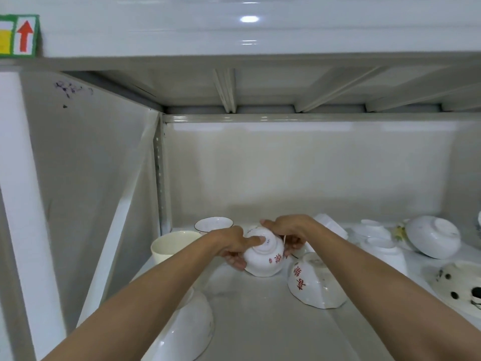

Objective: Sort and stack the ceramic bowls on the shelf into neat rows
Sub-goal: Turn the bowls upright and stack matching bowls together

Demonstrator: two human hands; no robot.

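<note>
Presently both hands, left hand (234,247) and right hand (287,231), are closing their grip around an upturned red-character bowl (264,257), steadying it for stacking on the shelf (260,321).

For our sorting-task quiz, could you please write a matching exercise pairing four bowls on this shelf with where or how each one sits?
Things:
1. cream bowl
2. small bowl with red characters
3. faceted bowl with red characters
4. black-spotted bowl

Places or states:
A. gripped between the left hand and right hand
B. upright, far left, by the shelf wall
C. far right edge of view
D. upside down, just right of the held bowl

Pairs: 1-B, 2-A, 3-D, 4-C
</note>
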